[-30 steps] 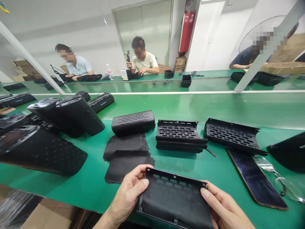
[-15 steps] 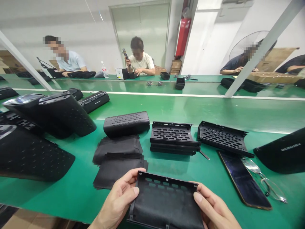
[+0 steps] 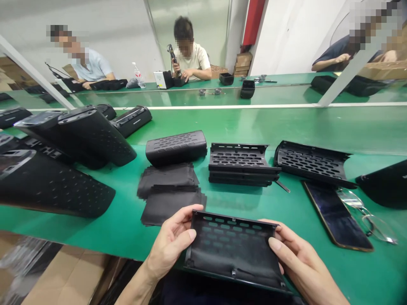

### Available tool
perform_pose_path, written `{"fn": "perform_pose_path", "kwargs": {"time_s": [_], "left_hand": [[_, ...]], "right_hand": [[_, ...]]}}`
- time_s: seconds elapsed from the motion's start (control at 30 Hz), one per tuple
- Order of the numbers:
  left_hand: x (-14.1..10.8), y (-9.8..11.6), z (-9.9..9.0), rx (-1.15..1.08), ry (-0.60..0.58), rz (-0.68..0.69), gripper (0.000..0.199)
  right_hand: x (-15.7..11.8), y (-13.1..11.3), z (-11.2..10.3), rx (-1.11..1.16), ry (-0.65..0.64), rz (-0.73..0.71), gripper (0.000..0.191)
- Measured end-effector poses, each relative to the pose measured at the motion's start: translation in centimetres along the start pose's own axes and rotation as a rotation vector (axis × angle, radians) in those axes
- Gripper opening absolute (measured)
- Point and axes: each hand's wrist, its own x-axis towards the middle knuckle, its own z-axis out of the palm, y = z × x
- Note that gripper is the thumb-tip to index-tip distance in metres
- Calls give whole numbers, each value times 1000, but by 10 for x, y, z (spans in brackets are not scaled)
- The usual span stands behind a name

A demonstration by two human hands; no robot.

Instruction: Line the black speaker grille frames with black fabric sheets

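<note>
While the head view shows both ends of a slotted black shell (image 3: 219,215) gripped, the left hand (image 3: 168,243) and right hand (image 3: 295,250) are partly curled, thumbs on its inner side. The shell is at the near edge of the counter (image 3: 254,203). Its hollow contains a thin dark sheet (image 3: 235,250), slots visible through it, slightly rippled near the front. In the inspector's judgement, even, light end pressure and smoothing outward from the middle would suit. Contents of the cardboard carton (image 3: 68,275) below: not determinable.
</note>
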Motion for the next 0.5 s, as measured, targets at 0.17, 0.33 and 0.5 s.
{"fn": "perform_pose_path", "kwargs": {"time_s": [0.17, 0.33, 0.5], "left_hand": [[-3, -2, -1, 10, 0, -4, 49], [-2, -4, -1, 9, 7, 2, 48], [1, -2, 3, -59, 3, -9, 49]], "right_hand": [[-1, 0, 0, -46, 14, -12, 58], [0, 4, -4, -61, -18, 11, 62], [0, 0, 2, -60, 34, 23, 56]]}}
